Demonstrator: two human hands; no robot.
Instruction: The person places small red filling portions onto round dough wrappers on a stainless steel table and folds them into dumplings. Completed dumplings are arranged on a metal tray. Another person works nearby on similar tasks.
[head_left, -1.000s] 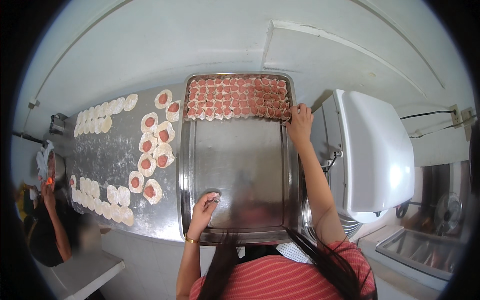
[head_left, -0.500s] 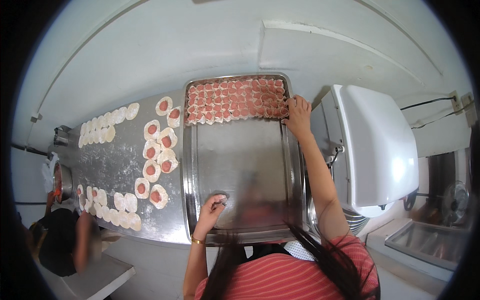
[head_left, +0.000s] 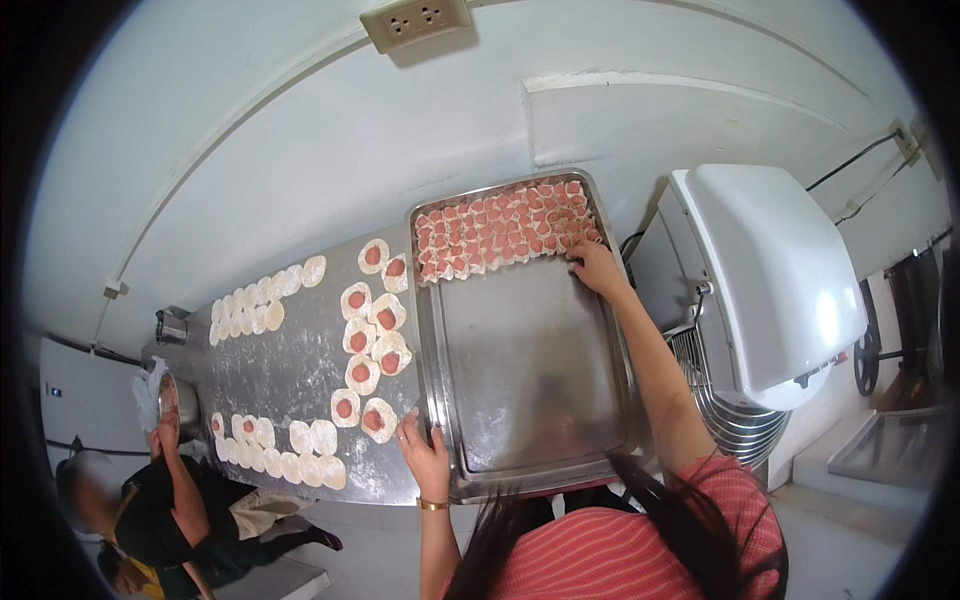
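Observation:
A metal tray (head_left: 545, 465) holds tightly packed rows of open-topped dumplings (head_left: 500, 228) with pink filling along its far side. At the near right end of these rows, my right hand (head_left: 598, 268) has its fingers closed on a dumpling. My left hand (head_left: 424, 456), with a gold band at the wrist, is left of the tray's near corner. Its thumb and fingers are apart, and nothing shows between them. Just beyond its fingertips lies a round dough wrapper (head_left: 379, 420) topped with pink filling. Several more filled wrappers (head_left: 361, 373) lie on the steel table beside the tray.
Plain wrappers overlap in rows (head_left: 262, 300) at the far left and near left (head_left: 290, 466) of the floured steel table (head_left: 290, 370). A co-worker (head_left: 170, 500) reaches into a metal bowl (head_left: 186, 410) at left. A white machine (head_left: 765, 290) stands right of the tray.
My left hand has moved from over the tray to the filled wrappers at its left. My right hand stays by the rows' right end. The view has tilted and shifted; the co-worker's arm reaches the bowl.

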